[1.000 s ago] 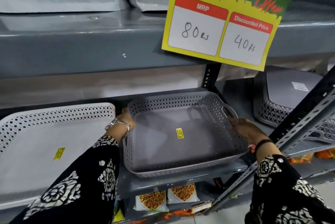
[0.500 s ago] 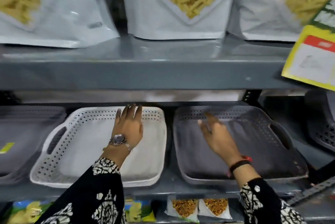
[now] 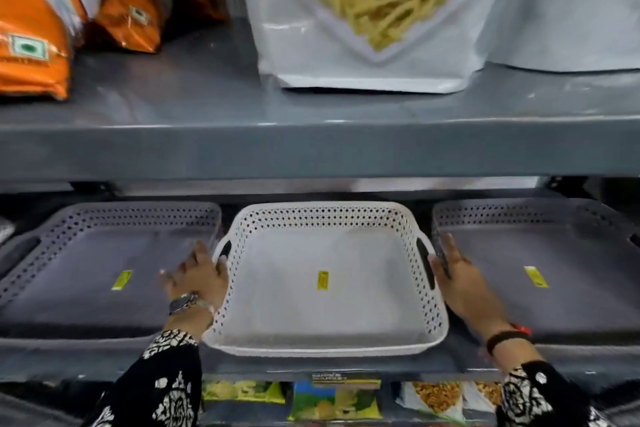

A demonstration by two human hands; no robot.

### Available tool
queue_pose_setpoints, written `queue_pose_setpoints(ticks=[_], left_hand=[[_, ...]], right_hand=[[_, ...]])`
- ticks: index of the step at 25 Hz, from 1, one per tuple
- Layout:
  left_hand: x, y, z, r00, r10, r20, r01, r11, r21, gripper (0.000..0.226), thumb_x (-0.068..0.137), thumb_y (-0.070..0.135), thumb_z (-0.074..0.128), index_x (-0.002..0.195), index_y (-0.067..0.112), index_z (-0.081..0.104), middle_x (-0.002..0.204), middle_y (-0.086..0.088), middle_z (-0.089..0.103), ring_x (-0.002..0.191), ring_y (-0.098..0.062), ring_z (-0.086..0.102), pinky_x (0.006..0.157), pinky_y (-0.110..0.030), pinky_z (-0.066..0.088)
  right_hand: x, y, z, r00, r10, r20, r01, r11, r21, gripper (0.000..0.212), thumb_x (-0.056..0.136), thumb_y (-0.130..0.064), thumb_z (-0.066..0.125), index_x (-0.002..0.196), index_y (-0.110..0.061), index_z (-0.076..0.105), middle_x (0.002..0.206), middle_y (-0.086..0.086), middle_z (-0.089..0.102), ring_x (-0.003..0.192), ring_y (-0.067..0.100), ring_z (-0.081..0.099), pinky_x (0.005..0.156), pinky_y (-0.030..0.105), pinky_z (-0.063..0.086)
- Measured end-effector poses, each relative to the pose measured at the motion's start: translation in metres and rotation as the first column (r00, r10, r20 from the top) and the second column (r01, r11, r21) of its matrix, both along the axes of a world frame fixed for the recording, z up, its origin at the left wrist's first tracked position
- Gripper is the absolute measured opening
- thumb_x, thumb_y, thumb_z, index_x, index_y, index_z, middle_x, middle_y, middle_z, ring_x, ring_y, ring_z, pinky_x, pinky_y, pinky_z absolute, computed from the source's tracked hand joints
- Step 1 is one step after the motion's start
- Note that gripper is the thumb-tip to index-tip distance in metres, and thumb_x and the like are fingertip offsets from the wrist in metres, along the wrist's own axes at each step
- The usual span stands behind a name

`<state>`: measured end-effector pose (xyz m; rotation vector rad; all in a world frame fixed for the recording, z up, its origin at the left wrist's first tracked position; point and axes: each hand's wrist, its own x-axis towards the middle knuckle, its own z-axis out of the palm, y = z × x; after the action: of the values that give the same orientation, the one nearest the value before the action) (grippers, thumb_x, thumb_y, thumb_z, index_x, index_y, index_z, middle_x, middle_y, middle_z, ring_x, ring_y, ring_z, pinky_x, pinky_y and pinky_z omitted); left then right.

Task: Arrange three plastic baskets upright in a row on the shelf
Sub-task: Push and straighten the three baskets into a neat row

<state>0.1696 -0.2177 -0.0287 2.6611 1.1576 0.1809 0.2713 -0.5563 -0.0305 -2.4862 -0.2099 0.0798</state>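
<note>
Three perforated plastic baskets lie side by side, mouths up, on the grey shelf [image 3: 311,362]. The white basket [image 3: 325,309] is in the middle, a grey basket [image 3: 86,295] to its left and another grey basket [image 3: 561,288] to its right. Each has a yellow sticker on its floor. My left hand [image 3: 197,276] rests against the white basket's left handle side with fingers spread. My right hand [image 3: 457,276] lies flat against its right handle side. Neither hand closes around anything that I can see.
The shelf above [image 3: 311,146] overhangs the baskets and carries orange snack bags [image 3: 31,25] and a white bag of yellow sticks [image 3: 374,18]. Snack packets [image 3: 332,399] stand on the shelf below. A further grey basket edge [image 3: 5,229] shows at far left.
The view has swung left, centring the white basket. My left hand came off the white basket's floor to its left side, and my right hand left the grey basket for the white basket's right side.
</note>
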Motion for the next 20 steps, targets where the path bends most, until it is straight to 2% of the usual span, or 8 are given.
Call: queue_pose_setpoints(ticks=[2, 5, 8, 10, 12, 14, 16, 20], left_hand=[[-0.001, 0.004, -0.004, 0.999, -0.042, -0.005, 0.042, 0.994, -0.104, 0.056, 0.097, 0.025, 0.035, 0.146, 0.002, 0.017, 0.139, -0.028, 0.045, 0.126, -0.043, 0.045, 0.106, -0.051, 0.032], [0.003, 0.002, -0.004, 0.996, -0.072, 0.046, 0.075, 0.996, -0.048, 0.044, 0.097, 0.016, 0.037, 0.137, -0.002, 0.032, 0.117, -0.034, 0.06, 0.107, -0.045, 0.058, 0.092, -0.05, 0.044], [0.001, 0.003, -0.009, 0.994, -0.112, 0.002, 0.112, 0.993, -0.047, 0.038, 0.098, 0.017, 0.033, 0.13, -0.002, 0.038, 0.106, -0.031, 0.066, 0.099, -0.043, 0.062, 0.083, -0.048, 0.049], [-0.001, 0.006, -0.009, 0.992, -0.122, 0.009, 0.123, 0.99, -0.071, 0.037, 0.098, 0.017, 0.033, 0.128, -0.003, 0.039, 0.105, -0.032, 0.066, 0.098, -0.044, 0.062, 0.082, -0.048, 0.05], [0.002, 0.009, -0.007, 0.99, -0.138, -0.031, 0.137, 0.99, -0.028, 0.041, 0.097, 0.02, 0.035, 0.132, -0.001, 0.037, 0.115, -0.029, 0.063, 0.105, -0.042, 0.061, 0.089, -0.048, 0.048], [0.005, 0.012, -0.005, 0.985, -0.163, -0.064, 0.165, 0.986, 0.037, 0.048, 0.096, 0.023, 0.037, 0.141, 0.006, 0.03, 0.132, -0.021, 0.055, 0.117, -0.039, 0.054, 0.104, -0.051, 0.037], [0.006, 0.012, -0.007, 0.979, -0.192, -0.069, 0.194, 0.98, 0.029, 0.053, 0.097, 0.023, 0.035, 0.146, 0.009, 0.021, 0.143, -0.014, 0.046, 0.127, -0.036, 0.047, 0.113, -0.055, 0.022], [0.006, 0.008, -0.015, 0.975, -0.199, -0.1, 0.198, 0.98, -0.018, 0.054, 0.099, 0.028, 0.025, 0.148, 0.01, 0.012, 0.148, -0.012, 0.037, 0.132, -0.031, 0.04, 0.116, -0.056, 0.01]], right_hand=[[-0.004, 0.005, 0.001, 0.999, -0.02, 0.039, 0.021, 1.0, -0.023, 0.054, 0.095, -0.031, 0.032, 0.145, -0.019, 0.015, 0.133, 0.023, 0.05, 0.112, 0.039, 0.054, 0.089, 0.048, 0.046], [-0.004, 0.007, -0.001, 0.994, -0.007, 0.111, 0.018, 0.995, -0.1, 0.051, 0.096, -0.026, 0.03, 0.145, -0.018, 0.016, 0.107, 0.028, 0.063, 0.088, 0.038, 0.062, 0.072, 0.043, 0.05], [-0.003, 0.013, -0.006, 0.983, 0.04, 0.179, -0.007, 0.983, -0.182, 0.047, 0.096, -0.016, 0.032, 0.142, -0.011, 0.023, 0.079, 0.026, 0.066, 0.062, 0.033, 0.061, 0.05, 0.037, 0.046], [-0.004, 0.015, -0.008, 0.979, 0.042, 0.201, 0.001, 0.978, -0.209, 0.044, 0.096, -0.014, 0.032, 0.139, -0.009, 0.028, 0.076, 0.025, 0.066, 0.059, 0.033, 0.061, 0.046, 0.031, 0.038], [-0.003, 0.014, -0.005, 0.977, 0.049, 0.21, 0.008, 0.965, -0.262, 0.042, 0.096, -0.018, 0.031, 0.137, -0.008, 0.031, 0.081, 0.023, 0.067, 0.059, 0.03, 0.057, 0.045, 0.027, 0.033], [-0.003, 0.016, -0.001, 0.97, 0.052, 0.238, 0.027, 0.948, -0.316, 0.045, 0.096, -0.022, 0.033, 0.138, -0.009, 0.029, 0.092, 0.024, 0.067, 0.07, 0.033, 0.062, 0.051, 0.032, 0.043], [-0.005, 0.019, -0.001, 0.962, 0.046, 0.268, 0.043, 0.947, -0.318, 0.047, 0.094, -0.016, 0.037, 0.139, -0.007, 0.029, 0.107, 0.027, 0.065, 0.088, 0.039, 0.065, 0.066, 0.043, 0.053], [0.0, 0.017, -0.015, 0.968, 0.049, 0.248, 0.023, 0.96, -0.277, 0.047, 0.091, -0.005, 0.039, 0.137, -0.006, 0.035, 0.138, 0.018, 0.049, 0.128, 0.031, 0.046, 0.102, 0.051, 0.042]])
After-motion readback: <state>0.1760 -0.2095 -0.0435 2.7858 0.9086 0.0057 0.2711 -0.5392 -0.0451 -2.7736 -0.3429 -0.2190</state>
